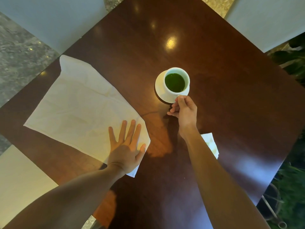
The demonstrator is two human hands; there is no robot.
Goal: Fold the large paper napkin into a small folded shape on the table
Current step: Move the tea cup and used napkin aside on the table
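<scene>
Napkin: large white paper napkin (79,106), lying flat and creased on the left part of the dark polished wooden table (214,80), far corner reaching the table's edge; not folded small yet, by the look of it.
Left hand: left hand (126,150) down flat on the napkin's near corner, fingers straight and spread, pinning it, gripping nothing.
Right hand: right hand (183,111) out at the white ceramic cup of dark green liquid (175,82), fingers curled and pinching at its near side, where a handle would be, though that part is hidden.
Cup position: on its white saucer (159,86), just beside the napkin's right edge, not touching it.
Spill risk: cup looks nearly full; a jerk or tilt from that one-handed pinch could slop green onto the paper.
Drag risk: only one corner is held, so a sleeve or arm brushing across could skew the loose sheet.
Also there: small white paper piece (212,144) under the right forearm.
</scene>
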